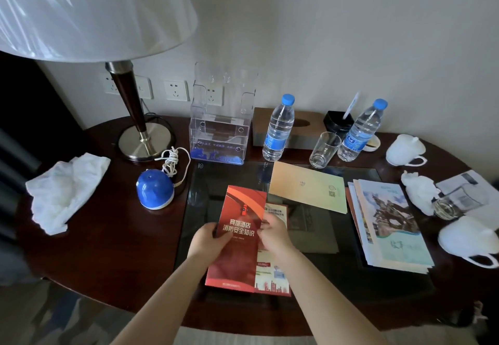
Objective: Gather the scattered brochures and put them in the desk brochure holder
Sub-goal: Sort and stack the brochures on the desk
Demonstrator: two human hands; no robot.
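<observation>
The gathering step is in hand: the left hand (206, 239) grips the left edge of the red brochure (239, 239) and the right hand (274, 234) pinches its right edge, low over the desk (108, 236). A cream-and-red brochure (272, 274) sits directly beneath, though I cannot tell whether it is lifted too. The clear brochure holder (220, 134) stands at the back by the wall, apparently empty, while a yellow brochure (307, 188) and a fanned stack (388, 223) lie to the right — so the next move likely calls for squaring the sheets together and standing them upright in a pocket.
</observation>
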